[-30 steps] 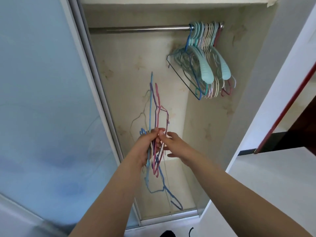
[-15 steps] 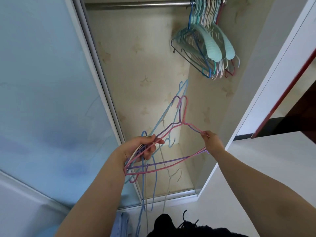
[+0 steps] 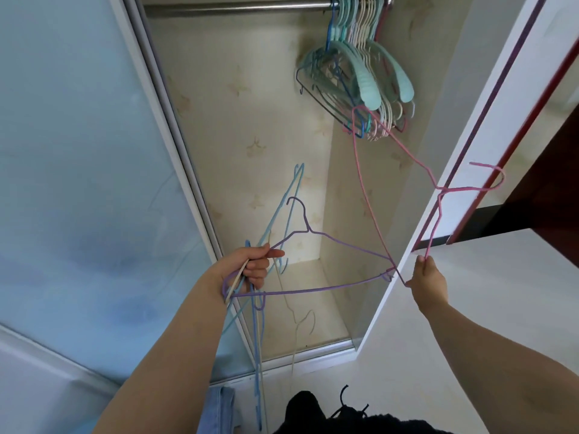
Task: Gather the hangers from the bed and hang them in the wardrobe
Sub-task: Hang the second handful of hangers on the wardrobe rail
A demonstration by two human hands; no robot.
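My left hand (image 3: 250,270) grips a bundle of thin wire hangers in front of the open wardrobe: a purple hanger (image 3: 329,239) spread out to the right, light blue hangers (image 3: 289,195) pointing up, and blue and cream ones hanging down. My right hand (image 3: 427,278) pinches the lower corner of a pink wire hanger (image 3: 366,195), lifted apart from the bundle, its hook at the far right and its upper corner near the hung hangers. A steel rail (image 3: 238,7) crosses the wardrobe's top, with several teal, cream and pink hangers (image 3: 360,79) crowded at its right end.
A frosted sliding door (image 3: 78,183) covers the left half of the wardrobe. A white wall edge (image 3: 463,183) with a dark red door frame (image 3: 488,126) stands right of the opening. Dark clothing (image 3: 329,415) and denim (image 3: 219,408) lie at the bottom edge.
My right hand has pulled the pink hanger away from the purple one, up and to the right. The left hand keeps the rest of the bundle. The view has tilted down slightly.
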